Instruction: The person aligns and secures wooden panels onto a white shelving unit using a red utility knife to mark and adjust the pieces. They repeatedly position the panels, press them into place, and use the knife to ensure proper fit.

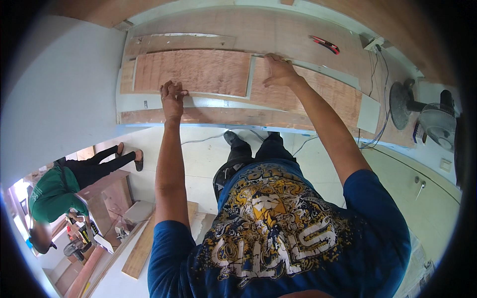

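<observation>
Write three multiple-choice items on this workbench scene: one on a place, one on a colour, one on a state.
1. Where does the red-handled utility knife lie?
A. On the floor
B. On the bench beyond the right hand
C. In the left hand

2. What colour is the shirt of the other person bending at lower left?
A. Green
B. Yellow
C. White

3. How is the right hand set on the veneer sheet?
A. Clenched in a fist above it
B. Fingers spread, pressing its far edge
C. Lifted well clear

Answers: 1 B, the knife rests on the wooden top behind the hand. 2 A, the shirt is plainly green. 3 B, the fingers lie flat at the sheet's edge.
</observation>
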A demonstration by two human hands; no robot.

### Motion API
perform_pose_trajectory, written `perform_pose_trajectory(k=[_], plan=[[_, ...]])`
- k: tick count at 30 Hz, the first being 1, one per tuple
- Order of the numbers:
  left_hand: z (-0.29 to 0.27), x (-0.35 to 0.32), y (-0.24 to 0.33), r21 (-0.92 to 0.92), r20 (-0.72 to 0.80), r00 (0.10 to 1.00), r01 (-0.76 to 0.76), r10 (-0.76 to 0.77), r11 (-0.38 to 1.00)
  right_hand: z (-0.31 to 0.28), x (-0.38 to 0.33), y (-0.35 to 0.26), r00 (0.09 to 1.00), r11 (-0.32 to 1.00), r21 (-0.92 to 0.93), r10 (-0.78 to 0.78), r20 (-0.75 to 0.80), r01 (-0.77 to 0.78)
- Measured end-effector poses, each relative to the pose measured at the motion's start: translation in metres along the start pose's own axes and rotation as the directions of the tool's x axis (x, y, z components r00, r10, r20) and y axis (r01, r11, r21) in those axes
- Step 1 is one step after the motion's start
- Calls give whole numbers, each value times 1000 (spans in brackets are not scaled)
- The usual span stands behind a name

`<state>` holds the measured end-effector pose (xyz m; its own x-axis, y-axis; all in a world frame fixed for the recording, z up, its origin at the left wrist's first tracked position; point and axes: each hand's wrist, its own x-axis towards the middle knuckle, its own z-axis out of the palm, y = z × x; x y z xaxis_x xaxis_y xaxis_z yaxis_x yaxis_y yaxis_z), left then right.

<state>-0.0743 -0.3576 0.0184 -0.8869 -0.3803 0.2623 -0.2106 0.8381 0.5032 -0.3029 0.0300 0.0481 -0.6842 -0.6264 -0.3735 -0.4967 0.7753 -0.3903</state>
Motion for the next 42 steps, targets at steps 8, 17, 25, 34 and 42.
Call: perform_pose_trajectory(k=[8, 17, 25, 34, 42], plan=[[-6, 11, 23, 101, 89, 993, 75, -84, 992, -5, -11, -7, 998, 1000, -24, -18, -63, 17], [15, -6, 26, 62, -15, 995, 100, -99, 993, 16, -13, -2, 998, 995, 104, 9, -57, -3], [13, -19, 57, 192, -57, 996, -59, 71, 980, 20, -10, -1, 997, 987, 157, -2, -77, 14], [65, -68, 201, 58, 361, 890, -320, 279, 946, 31, -9, 8, 986, 985, 163, -38, -162, 65], [89, -62, 199, 135, 288, 913, -336, 287, 932, 22, -9, 2, 994, 995, 94, -29, -107, 40]])
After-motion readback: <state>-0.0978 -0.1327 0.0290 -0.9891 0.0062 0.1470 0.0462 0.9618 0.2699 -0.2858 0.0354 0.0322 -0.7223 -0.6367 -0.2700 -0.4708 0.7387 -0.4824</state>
